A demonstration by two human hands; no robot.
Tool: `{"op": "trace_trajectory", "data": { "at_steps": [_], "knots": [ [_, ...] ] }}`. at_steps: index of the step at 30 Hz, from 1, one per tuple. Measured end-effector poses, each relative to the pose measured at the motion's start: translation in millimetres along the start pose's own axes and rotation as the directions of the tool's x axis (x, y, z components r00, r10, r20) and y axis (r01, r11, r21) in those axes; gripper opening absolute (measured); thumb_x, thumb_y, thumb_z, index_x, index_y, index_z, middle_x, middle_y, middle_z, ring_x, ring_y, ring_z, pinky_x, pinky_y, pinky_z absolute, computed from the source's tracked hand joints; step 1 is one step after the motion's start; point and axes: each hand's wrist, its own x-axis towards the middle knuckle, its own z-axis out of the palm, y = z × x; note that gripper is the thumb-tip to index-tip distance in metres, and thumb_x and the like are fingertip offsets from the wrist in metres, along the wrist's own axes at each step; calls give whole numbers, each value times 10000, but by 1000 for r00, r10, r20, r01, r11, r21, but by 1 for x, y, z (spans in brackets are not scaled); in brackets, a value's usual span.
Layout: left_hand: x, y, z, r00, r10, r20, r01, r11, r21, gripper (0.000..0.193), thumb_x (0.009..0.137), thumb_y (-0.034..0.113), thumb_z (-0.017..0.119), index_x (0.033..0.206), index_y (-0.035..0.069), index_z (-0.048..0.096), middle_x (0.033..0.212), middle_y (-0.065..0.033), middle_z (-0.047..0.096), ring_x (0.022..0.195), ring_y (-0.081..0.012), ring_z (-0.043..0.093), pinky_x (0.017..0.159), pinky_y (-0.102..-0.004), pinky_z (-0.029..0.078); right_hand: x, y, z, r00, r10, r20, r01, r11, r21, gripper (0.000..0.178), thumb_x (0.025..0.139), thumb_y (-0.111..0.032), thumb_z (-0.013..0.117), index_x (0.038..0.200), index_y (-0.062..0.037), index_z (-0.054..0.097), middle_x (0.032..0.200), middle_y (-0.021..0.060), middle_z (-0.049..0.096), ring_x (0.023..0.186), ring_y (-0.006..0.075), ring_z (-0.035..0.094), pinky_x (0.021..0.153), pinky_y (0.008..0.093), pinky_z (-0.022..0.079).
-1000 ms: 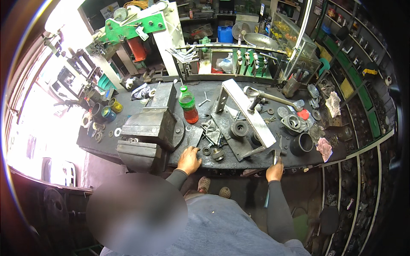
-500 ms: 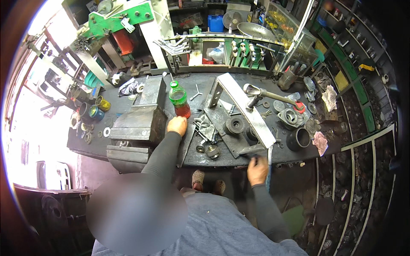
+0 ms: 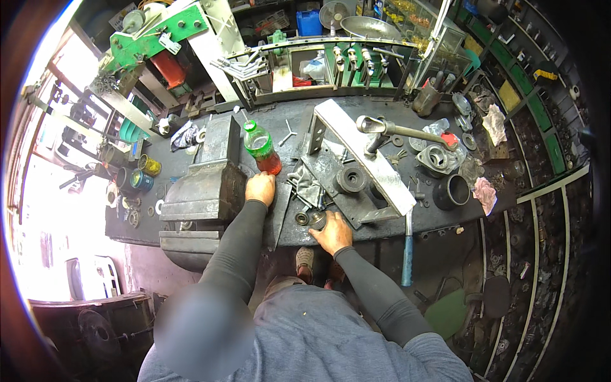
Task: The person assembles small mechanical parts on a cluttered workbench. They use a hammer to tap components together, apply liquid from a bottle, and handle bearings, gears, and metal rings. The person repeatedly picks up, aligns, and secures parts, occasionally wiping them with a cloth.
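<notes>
My right hand [image 3: 332, 233] is at the bench's front edge, its fingers around a round metal part with a ridged rim [image 3: 317, 220]. Beside that part lies a small bearing-like ring [image 3: 301, 218]. My left hand [image 3: 260, 188] rests between the large bench vise [image 3: 202, 190] and a flat metal plate [image 3: 278, 213]. Its fingers are curled; whatever is under them is hidden. Just beyond it stands a green-topped plastic bottle [image 3: 260, 148] with red liquid low inside. A grey rag [image 3: 309, 186] lies between my hands.
A pale metal frame [image 3: 363, 156] with a round black piece [image 3: 351, 179] stands right of centre. A blue-handled bar [image 3: 407, 254] juts past the bench edge. A black cylinder [image 3: 450, 191], a pink cloth [image 3: 485, 195] and cans [image 3: 149, 165] line the sides.
My right hand has moved left from beside the blue-handled bar to the ridged round part and closed around it. My left hand stays near the bottle. The view has shifted slightly.
</notes>
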Motion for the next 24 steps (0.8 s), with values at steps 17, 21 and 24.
{"op": "trace_trajectory", "data": {
  "at_steps": [17,21,24],
  "knots": [
    [-161,146,-118,991,-27,132,134,310,-941,199,988,115,820,1145,-7,825,1054,-126,821,965,-168,758,881,-340,594,-89,25,-64,953,-260,-158,304,817,490,744,762,-209,962,1392,21,640,1319,220,689,1230,390,692,1073,436,559],
    [-182,164,-145,1000,4,-23,-21,523,-852,219,991,108,794,1174,-11,814,987,-145,773,917,-246,752,829,-357,576,-108,30,-74,956,-278,-96,287,805,519,740,759,-222,964,1374,40,647,1305,230,691,1216,395,698,1051,440,568],
    [-197,174,-148,999,11,-41,-40,590,-806,265,1036,135,718,1244,-10,793,983,-191,736,921,-334,740,836,-400,569,-122,30,-84,953,-292,-76,288,805,518,740,755,-232,965,1363,52,654,1297,236,693,1212,400,702,1040,444,573]
  ]
}}
